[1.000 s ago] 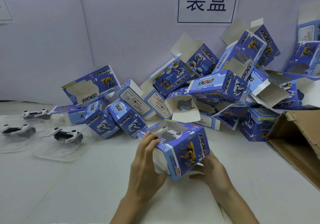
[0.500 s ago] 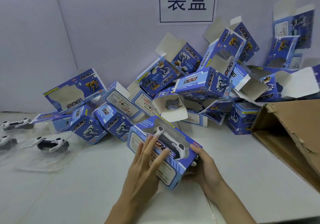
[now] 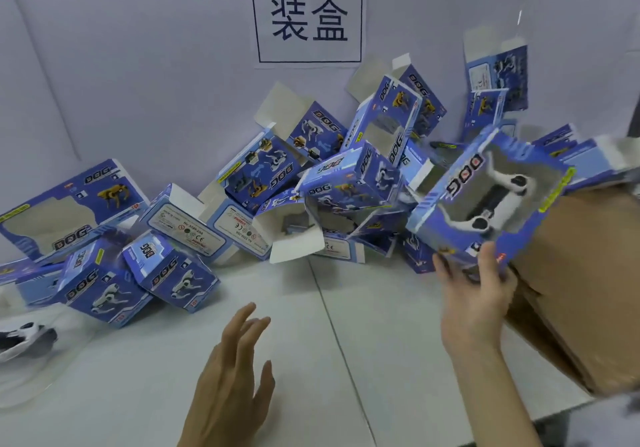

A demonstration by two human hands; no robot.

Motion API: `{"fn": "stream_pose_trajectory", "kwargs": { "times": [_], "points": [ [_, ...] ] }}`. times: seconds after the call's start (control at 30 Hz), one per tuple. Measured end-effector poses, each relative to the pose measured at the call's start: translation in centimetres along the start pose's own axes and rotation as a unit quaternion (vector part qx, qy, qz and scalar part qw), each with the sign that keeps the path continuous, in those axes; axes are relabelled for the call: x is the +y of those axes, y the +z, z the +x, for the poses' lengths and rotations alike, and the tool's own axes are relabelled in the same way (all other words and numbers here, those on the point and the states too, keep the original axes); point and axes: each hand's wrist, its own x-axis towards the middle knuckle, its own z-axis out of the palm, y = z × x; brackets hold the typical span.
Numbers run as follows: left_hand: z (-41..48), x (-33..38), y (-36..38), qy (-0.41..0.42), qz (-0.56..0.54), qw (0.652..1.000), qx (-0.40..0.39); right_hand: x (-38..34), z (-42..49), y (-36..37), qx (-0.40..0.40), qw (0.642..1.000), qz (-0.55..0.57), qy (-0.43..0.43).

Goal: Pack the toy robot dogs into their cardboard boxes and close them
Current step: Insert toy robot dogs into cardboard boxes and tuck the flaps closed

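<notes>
Our right hand (image 3: 474, 301) grips the lower edge of a packed box (image 3: 460, 211), white toy dog (image 3: 498, 197) showing in its window, over the brown carton (image 3: 581, 273). Our left hand (image 3: 232, 377) hovers spread above the bench (image 3: 346, 342).

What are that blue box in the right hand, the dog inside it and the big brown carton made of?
Blue printed box: thin paperboard, likely; slightly glossy print, cut-out window. White toy dog inside: probably hard plastic, smooth and shiny. Large brown carton: looks like corrugated cardboard, matte and unprinted.
</notes>
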Motion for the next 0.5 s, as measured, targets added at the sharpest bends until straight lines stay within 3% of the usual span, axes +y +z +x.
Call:
{"fn": "stream_pose_trajectory", "kwargs": {
  "times": [0.07, 0.13, 0.2, 0.3, 0.4, 0.5],
  "points": [
    [0.1, 0.2, 0.0, -0.003, 0.001, 1.000, -0.019, -0.6, 2.6, -0.3, 0.019, 1.000, -0.017, -0.017],
    [0.3, 0.2, 0.0, -0.005, 0.004, 0.999, -0.036, -0.2, 4.4, -1.6, 0.022, 0.987, -0.154, -0.036],
    [0.5, 0.2, 0.0, -0.008, 0.001, 0.999, -0.053, 1.3, 4.9, -3.4, -0.013, 0.945, -0.318, -0.069],
    [0.3, 0.0, 0.4, -0.019, -0.007, 0.997, -0.074, 4.0, 4.0, -5.8, -0.053, 0.882, -0.464, -0.062],
    [-0.4, -0.3, 0.7, -0.055, -0.029, 0.993, -0.096, 5.2, 3.2, -6.3, -0.071, 0.842, -0.534, -0.002],
    [-1.0, -1.0, 1.2, -0.072, -0.008, 0.989, -0.126, 5.3, 2.6, -5.8, -0.105, 0.822, -0.558, -0.039]
  ]
}}
